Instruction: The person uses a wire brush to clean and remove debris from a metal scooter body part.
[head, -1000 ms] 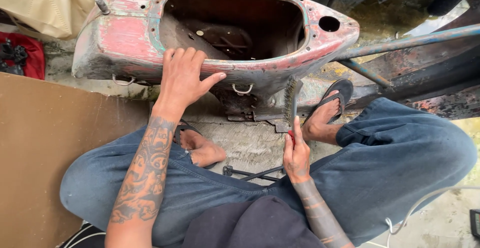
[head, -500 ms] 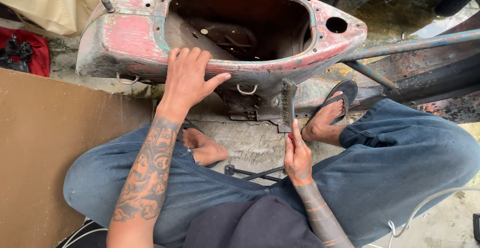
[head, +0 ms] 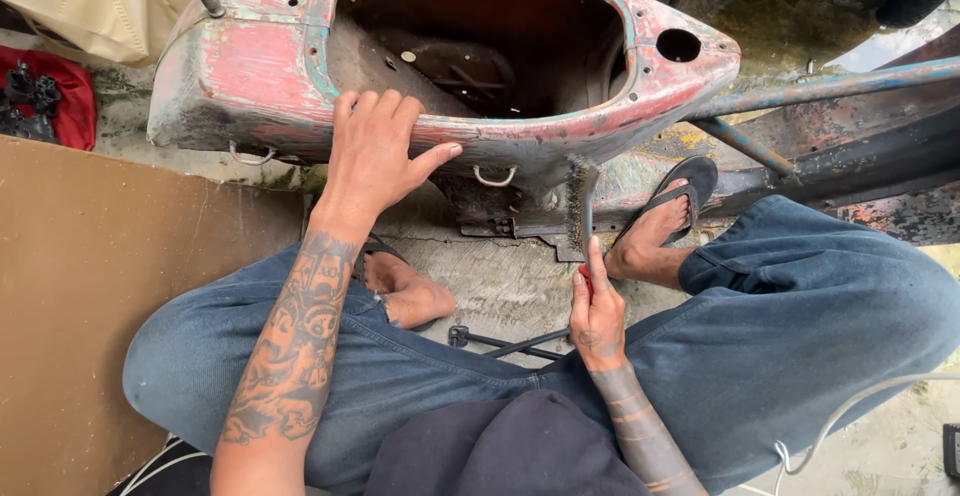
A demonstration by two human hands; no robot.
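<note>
An old scooter body shell [head: 260, 66], with worn red and green paint and a dark open cavity, lies on the ground in front of me. My left hand [head: 375, 151] rests flat on its near rim, fingers spread. My right hand [head: 597, 311] grips the red handle of a wire brush [head: 580, 206], whose bristle head stands upright against the shell's lower edge near a metal loop [head: 495, 178]. I sit with jeans-clad legs apart and sandalled feet close to the shell.
A brown board [head: 90, 286] lies at left. A red cloth with dark parts [head: 45, 101] and a beige bag [head: 100, 1] sit at upper left. A rusty blue-grey metal bar [head: 830, 86] runs at right. A black rod tool [head: 500, 341] lies between my legs.
The view has shifted slightly. My right hand has lifted the brush a little closer to the shell's underside. My left hand stays on the rim.
</note>
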